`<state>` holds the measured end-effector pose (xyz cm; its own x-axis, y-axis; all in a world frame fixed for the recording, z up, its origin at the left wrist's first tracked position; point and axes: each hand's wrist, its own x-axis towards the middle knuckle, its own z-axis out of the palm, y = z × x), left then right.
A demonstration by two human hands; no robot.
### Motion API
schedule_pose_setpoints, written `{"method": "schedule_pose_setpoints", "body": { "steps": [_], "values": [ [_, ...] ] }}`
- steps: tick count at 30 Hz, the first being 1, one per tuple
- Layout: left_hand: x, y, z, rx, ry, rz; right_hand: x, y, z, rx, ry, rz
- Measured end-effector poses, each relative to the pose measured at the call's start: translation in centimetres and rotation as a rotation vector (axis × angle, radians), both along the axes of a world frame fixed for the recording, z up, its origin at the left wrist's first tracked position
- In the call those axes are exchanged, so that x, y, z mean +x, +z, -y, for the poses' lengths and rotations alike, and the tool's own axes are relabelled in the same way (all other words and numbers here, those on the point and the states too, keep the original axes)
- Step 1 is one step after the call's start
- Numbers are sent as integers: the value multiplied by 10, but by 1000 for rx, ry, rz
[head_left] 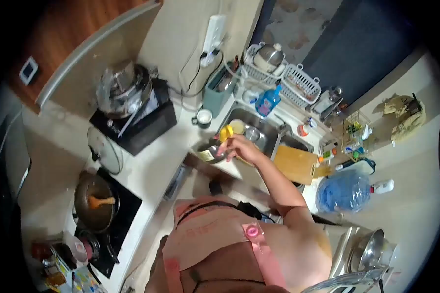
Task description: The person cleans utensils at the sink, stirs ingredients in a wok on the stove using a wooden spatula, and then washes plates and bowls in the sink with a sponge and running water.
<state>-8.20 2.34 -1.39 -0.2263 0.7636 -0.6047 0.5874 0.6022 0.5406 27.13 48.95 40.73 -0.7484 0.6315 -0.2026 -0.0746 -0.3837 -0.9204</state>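
Observation:
My right hand point(238, 148) reaches over the counter beside the sink point(266, 141), its fingers closed on a small yellow object point(226, 132) whose kind is unclear. Below the fingers is a metal bowl point(209, 152) with something pale in it, partly covered by the hand. Inside the sink, close to the hand, are a pale yellow bowl point(237, 127) and a small metal bowl point(252, 134). My left hand does not show.
A wooden cutting board point(296, 165) lies across the right basin. A blue bottle point(269, 100) and white baskets point(300, 85) stand behind the sink. Further left are a mug point(203, 117), a glass lid point(106, 150) and a pan point(90, 215) on the black cooktop point(127, 200).

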Motion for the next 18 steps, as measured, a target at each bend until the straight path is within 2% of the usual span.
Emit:
{"method": "schedule_pose_setpoints", "body": {
  "steps": [3, 4, 5, 7, 8, 9, 10, 11, 12, 13, 15, 17, 18],
  "values": [
    [15, 1, -50, 31, -50, -23, 34, 35, -49, 720, -256, 454],
    [20, 0, -64, 37, -67, -31, 43, 56, -65, 842, -334, 579],
    [26, 0, -81, 50, -86, -41, 52, 77, -88, 1084, -286, 683],
    [40, 6, -120, 83, -106, -62, 62, 110, -134, 1543, -448, 473],
    [47, 6, -133, 98, -114, -65, 59, 138, -154, 1552, -471, 443],
    [52, 10, -149, 134, -109, -82, 60, 155, -183, 1343, -471, 520],
    [58, 11, -161, 177, -127, -98, 57, 183, -210, 1257, -445, 556],
    [65, 11, -172, 219, -137, -112, 49, 210, -237, 1348, -478, 463],
    [68, 14, -182, 252, -110, -138, 41, 225, -276, 1467, -554, 504],
    [72, 18, -191, 273, -75, -166, 29, 251, -297, 1455, -612, 522],
    [86, 71, -209, 148, 123, -149, 5, 286, -355, 1533, -660, 419],
    [80, 38, -195, 143, 96, -179, -17, 316, -395, 1585, -634, 446],
    [82, 43, -192, 101, 97, -125, -27, 329, -407, 1631, -636, 475]
  ]
}}
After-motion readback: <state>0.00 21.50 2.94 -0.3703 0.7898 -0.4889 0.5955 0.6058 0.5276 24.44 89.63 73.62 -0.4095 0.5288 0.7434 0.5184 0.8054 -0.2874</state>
